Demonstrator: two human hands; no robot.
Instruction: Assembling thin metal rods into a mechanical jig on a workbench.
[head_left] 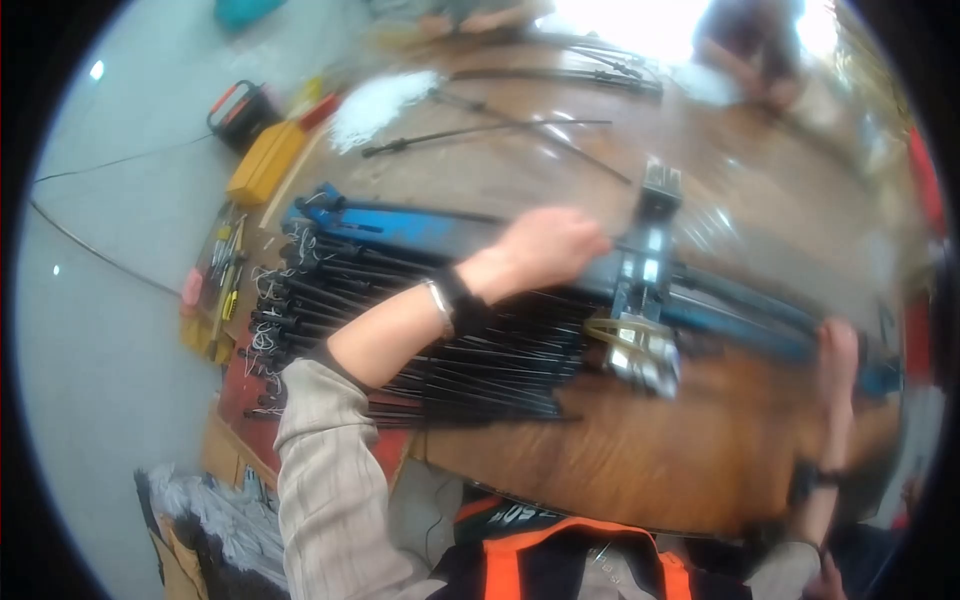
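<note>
My left hand (555, 245) is closed, its fingers curled round what looks like a thin black rod (425, 211) lying along a blue metal rail (400, 229). Just right of its fingertips, a metal clamping fixture (643, 265) stands across the rail. A pale yellowish loop (630, 335) hangs on the fixture's near end. Over at the right end of the rail is my right hand (838, 360), smeared by motion, so its grip does not show. Below my left forearm lies a dense row of black rods (480, 365) with white strings at their left ends.
More black rods (485, 130) and a white heap (380, 105) lie across the wooden table (560, 450). At the left edge are a yellow box (266, 162), hand tools (225, 260) and a black case (243, 115) with a red handle. Other people (745, 50) sit opposite.
</note>
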